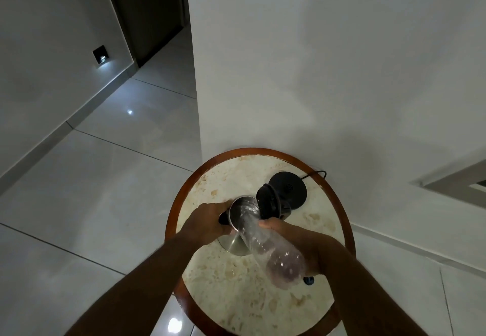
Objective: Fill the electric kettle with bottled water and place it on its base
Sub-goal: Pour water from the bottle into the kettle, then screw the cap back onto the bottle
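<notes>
A: What is the left hand [207, 224] doing?

B: It is gripping the steel kettle [240, 226] at its left side, fingers curled round the dark handle there. The kettle is standing on the round table [263, 296], on the marble top, with its black lid [268, 200] hinged up and open.

A: And the right hand [297, 241]?

B: It is wrapping around a clear plastic bottle [273, 251], holding it tilted steeply so the neck is pointing down into the kettle's open mouth. The bottle's base is rising toward the camera. I cannot tell how much water is lying inside the kettle, though the bottle is looking nearly drained.

A: Where is the base [290, 189] sitting?

B: It is sitting on the far side of the table, just behind the kettle's lid and near the white wall [315, 72]. A black cord [314, 174] is running off it over the wooden rim. The kettle is not resting on it.

A: Anything else on the table?

B: A small dark blue thing [309, 280], perhaps the cap, is lying just beyond the right wrist, partly hidden
</notes>
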{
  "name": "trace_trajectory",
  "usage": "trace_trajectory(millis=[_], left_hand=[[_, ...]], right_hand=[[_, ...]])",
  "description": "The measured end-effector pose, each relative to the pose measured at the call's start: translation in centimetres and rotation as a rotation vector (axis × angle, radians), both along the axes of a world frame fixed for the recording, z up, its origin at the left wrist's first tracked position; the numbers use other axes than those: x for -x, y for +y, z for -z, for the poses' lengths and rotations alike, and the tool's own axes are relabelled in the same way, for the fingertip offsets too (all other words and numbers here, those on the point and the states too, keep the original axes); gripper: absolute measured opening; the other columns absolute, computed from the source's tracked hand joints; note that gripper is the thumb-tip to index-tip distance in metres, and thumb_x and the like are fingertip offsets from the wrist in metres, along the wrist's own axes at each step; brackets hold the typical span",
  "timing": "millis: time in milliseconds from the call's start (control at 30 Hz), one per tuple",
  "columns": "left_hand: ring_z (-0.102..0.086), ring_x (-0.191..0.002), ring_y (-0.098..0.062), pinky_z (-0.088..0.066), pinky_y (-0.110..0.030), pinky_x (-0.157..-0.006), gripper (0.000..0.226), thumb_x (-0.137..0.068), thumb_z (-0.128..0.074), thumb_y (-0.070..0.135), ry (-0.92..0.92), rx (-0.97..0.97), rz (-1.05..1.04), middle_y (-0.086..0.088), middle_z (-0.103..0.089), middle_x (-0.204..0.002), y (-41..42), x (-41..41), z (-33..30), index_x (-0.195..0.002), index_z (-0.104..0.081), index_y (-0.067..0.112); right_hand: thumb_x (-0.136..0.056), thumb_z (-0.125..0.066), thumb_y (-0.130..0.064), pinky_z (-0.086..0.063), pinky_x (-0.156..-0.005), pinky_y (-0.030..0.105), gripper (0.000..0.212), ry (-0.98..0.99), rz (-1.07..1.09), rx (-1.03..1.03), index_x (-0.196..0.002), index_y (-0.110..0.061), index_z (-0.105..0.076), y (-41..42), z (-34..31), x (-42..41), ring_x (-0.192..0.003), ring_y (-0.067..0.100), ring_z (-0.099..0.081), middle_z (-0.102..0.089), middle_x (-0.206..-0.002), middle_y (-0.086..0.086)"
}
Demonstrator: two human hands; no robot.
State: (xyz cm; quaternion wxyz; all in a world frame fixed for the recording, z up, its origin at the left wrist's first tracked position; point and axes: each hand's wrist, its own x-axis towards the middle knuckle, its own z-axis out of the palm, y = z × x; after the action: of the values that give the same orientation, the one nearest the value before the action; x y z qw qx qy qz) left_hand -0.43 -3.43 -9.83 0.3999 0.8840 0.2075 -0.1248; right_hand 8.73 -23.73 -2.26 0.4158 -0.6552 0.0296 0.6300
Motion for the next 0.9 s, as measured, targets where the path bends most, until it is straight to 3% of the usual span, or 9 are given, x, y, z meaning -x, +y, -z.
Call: trace_trajectory(millis=[133,267,400,467,533,633,767,900], left_hand=[[-0.065,-0.106,-0.021,-0.049,-0.029,-0.088,0.062,-0.077,-0.074,0.05,0.063,0.09,-0.318,-0.002,-0.066,-0.125,-1.4,2.1,-0.4,-0.128,-0.058,0.02],[-0.068,-0.088,-0.015,-0.058,-0.025,-0.06,0.096,-0.056,-0.082,0.064,0.123,0.665,-0.606,0.013,-0.06,-0.098,-4.7,4.5,-1.9,-0.138,-0.04,0.035],[-0.067,-0.088,-0.013,-0.056,-0.028,-0.061,0.064,-0.042,-0.087,0.065,0.104,0.828,-0.638,0.012,-0.064,-0.094,-8.7,5.2,-1.9,-0.092,-0.053,0.043],[-0.065,-0.093,-0.01,-0.058,-0.032,-0.068,0.055,-0.051,-0.088,0.056,0.069,0.77,-0.602,0.011,-0.066,-0.102,-10.4,5.1,-1.3,-0.095,-0.058,0.042],[-0.064,-0.096,-0.008,-0.058,-0.037,-0.079,0.051,-0.059,-0.087,0.049,0.028,0.654,-0.564,0.01,-0.067,-0.105,-11.4,4.8,-0.6,-0.101,-0.061,0.037],[-0.063,-0.09,0.006,-0.052,-0.019,-0.074,0.047,-0.06,-0.086,0.048,-0.013,0.511,-0.437,0.017,-0.067,-0.101,-12.8,3.9,-0.1,-0.098,-0.06,0.041],[-0.06,-0.088,0.015,-0.046,-0.005,-0.069,0.054,-0.05,-0.082,0.058,-0.047,0.426,-0.293,0.023,-0.067,-0.099,-14.4,2.1,0.8,-0.096,-0.055,0.049],[-0.058,-0.09,0.014,-0.044,-0.003,-0.068,0.051,-0.056,-0.085,0.046,-0.085,0.383,-0.206,0.022,-0.066,-0.096,-15.3,-0.1,2.1,-0.096,-0.053,0.051]], right_hand=[[-0.076,-0.066,-0.053,-0.058,-0.068,0.036,0.05,-0.109,-0.163,0.069,-0.107,-0.014,-0.063,-2.2,1.6,1.1,-0.078,0.023,-0.072,-0.072,-0.093,0.012],[-0.065,-0.078,-0.045,-0.06,-0.078,0.039,0.046,-0.189,-0.149,0.018,-0.104,-0.023,-0.065,-4.6,4.3,2.8,-0.09,0.023,-0.07,-0.071,-0.102,0.007],[-0.068,-0.081,-0.038,-0.057,-0.074,0.032,0.036,-0.225,-0.086,-0.09,-0.099,-0.027,-0.067,-5.3,5.9,5.1,-0.085,0.009,-0.069,-0.073,-0.093,-0.005],[-0.069,-0.081,-0.038,-0.056,-0.081,0.034,0.038,-0.284,-0.113,-0.143,-0.102,-0.026,-0.067,-5.7,6.5,6.2,-0.09,0.009,-0.068,-0.073,-0.098,-0.004],[-0.064,-0.083,-0.048,-0.054,-0.088,0.031,0.057,-0.369,-0.161,-0.122,-0.114,-0.031,-0.063,-6.8,7.4,6.8,-0.099,0.007,-0.064,-0.069,-0.11,-0.008],[-0.06,-0.082,-0.056,-0.048,-0.077,0.014,0.078,-0.559,-0.239,0.075,-0.128,-0.038,-0.049,-10.7,9.4,5.1,-0.097,0.0,-0.054,-0.052,-0.115,-0.016],[-0.078,-0.075,-0.039,-0.041,-0.081,0.018,0.056,-0.855,-0.294,0.377,-0.127,-0.024,-0.051,-15.2,12.7,2.3,-0.098,0.008,-0.052,-0.056,-0.118,-0.001],[-0.086,-0.068,-0.035,-0.045,-0.083,0.024,0.054,-0.958,-0.337,0.435,-0.133,-0.02,-0.046,-15.9,16.2,1.7,-0.104,0.018,-0.057,-0.052,-0.124,0.007]])
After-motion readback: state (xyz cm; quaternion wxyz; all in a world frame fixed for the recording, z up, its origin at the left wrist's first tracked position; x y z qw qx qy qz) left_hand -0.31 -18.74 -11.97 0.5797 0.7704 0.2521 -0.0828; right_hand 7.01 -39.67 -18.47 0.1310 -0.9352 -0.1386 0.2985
